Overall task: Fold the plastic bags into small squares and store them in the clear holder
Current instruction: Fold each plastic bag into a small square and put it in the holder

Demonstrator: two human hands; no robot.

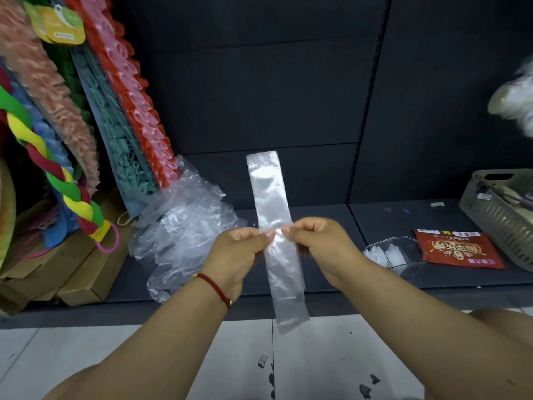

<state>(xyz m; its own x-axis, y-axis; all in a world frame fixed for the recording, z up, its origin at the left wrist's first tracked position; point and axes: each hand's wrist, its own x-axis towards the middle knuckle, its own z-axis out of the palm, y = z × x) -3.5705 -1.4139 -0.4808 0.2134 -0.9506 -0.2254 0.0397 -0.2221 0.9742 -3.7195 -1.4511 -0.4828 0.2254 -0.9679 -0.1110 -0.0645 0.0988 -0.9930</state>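
Observation:
A clear plastic bag folded into a long narrow strip (271, 197) stands upright in front of me, above the dark shelf. My left hand (235, 255) and my right hand (320, 245) pinch it at its middle from either side, thumbs and fingertips nearly touching. The strip's lower end hangs past the shelf edge. A loose heap of crumpled clear bags (178, 226) lies on the shelf to the left. The clear holder (392, 254) sits on the shelf to the right, with small folded white squares inside.
A red snack packet (458, 249) lies beside the holder. A grey slotted basket (501, 215) stands at the far right. Colourful hair bands and ruffled goods (72, 140) lean on the left, over cardboard boxes (72, 278). Tiled floor lies below the shelf.

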